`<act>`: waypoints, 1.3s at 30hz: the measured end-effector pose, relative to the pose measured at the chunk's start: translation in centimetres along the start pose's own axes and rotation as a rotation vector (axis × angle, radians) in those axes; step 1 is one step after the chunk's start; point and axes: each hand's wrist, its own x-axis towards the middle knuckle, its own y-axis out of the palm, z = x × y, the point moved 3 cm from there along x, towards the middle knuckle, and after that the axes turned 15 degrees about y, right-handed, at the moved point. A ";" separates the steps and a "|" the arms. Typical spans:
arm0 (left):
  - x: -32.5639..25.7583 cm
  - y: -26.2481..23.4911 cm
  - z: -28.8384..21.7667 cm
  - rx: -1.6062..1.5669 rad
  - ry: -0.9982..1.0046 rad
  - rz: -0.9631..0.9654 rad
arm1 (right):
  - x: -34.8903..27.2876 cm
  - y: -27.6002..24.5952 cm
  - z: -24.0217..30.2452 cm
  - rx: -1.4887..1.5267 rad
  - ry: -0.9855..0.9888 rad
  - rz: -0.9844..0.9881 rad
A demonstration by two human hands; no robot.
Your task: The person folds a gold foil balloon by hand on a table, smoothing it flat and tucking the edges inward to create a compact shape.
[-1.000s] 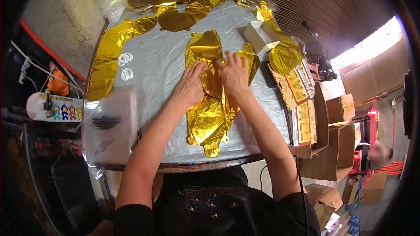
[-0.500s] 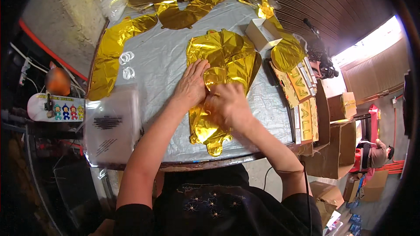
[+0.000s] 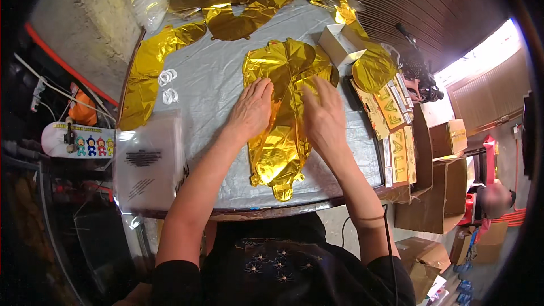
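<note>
A deflated gold foil balloon (image 3: 279, 156), creased and partly folded, lies flat in the middle of the silvery table cover (image 3: 212, 73). My left hand (image 3: 252, 112) rests on its left edge, palm down with the fingers stretched out. Over the balloon's right side is my right hand (image 3: 326, 116), its fingers apart and bent a little, slightly smeared by motion. Neither hand appears to hold anything. The balloon's narrow tab end points toward me.
More gold foil balloons lie along the left (image 3: 139, 88) and far edges (image 3: 232, 27). White ribbon coils (image 3: 168, 77) and clear plastic bags (image 3: 148, 184) are at left. An open white box (image 3: 341, 45) and printed packages (image 3: 401, 158) stand right, beside cardboard boxes (image 3: 433, 192). Another person (image 3: 493, 201) is far right.
My right hand has moved up and to the right, from the balloon's middle to its right side, and its fingers have spread. My left hand stays nearly in place.
</note>
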 end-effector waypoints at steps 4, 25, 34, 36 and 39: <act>0.5 -0.3 -0.1 -0.077 0.007 -0.010 | 0.7 7.6 -1.1 -0.081 0.032 0.179; -1.4 -4.0 12.8 -0.191 -0.292 -0.351 | -1.6 6.7 4.7 -0.025 -0.168 0.222; 1.9 -4.2 13.7 -0.383 -0.395 0.034 | -2.9 8.7 4.5 0.002 -0.162 0.368; 2.2 -4.5 13.8 -0.451 -0.421 -0.005 | -2.7 8.7 4.6 0.007 -0.165 0.368; 1.9 -4.4 14.8 -0.635 -0.475 -0.072 | -2.7 8.7 4.8 0.008 -0.164 0.365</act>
